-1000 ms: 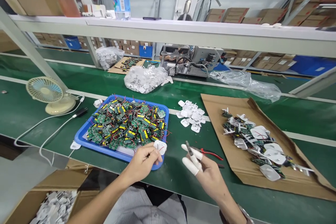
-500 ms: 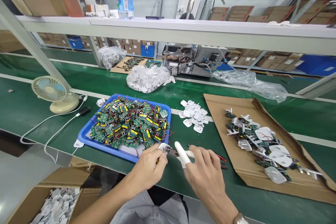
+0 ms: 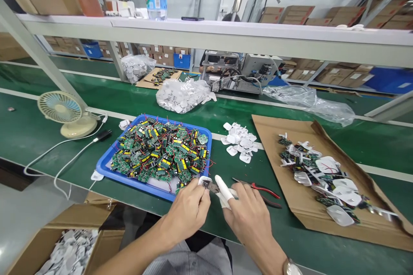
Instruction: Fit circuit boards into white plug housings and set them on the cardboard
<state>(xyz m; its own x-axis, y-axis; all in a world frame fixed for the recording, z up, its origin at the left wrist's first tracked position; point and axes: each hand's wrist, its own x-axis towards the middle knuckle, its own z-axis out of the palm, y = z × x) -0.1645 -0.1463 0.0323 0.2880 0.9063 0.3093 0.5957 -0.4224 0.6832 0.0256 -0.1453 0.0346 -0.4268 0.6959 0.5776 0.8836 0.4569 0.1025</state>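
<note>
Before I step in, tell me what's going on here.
It's handwork at a green bench. The left hand grips a white piece; the right hand, with white finger covers, holds a tool, its metal tip at that piece. A blue tray heaped with circuit boards sits by the left hand. Loose white pieces and red-handled pliers lie on the bench, and cardboard on the right carries more boards and pieces.

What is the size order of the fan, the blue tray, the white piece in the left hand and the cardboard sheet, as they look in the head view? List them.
1. Cardboard sheet
2. Blue tray
3. Fan
4. White piece in the left hand
</note>
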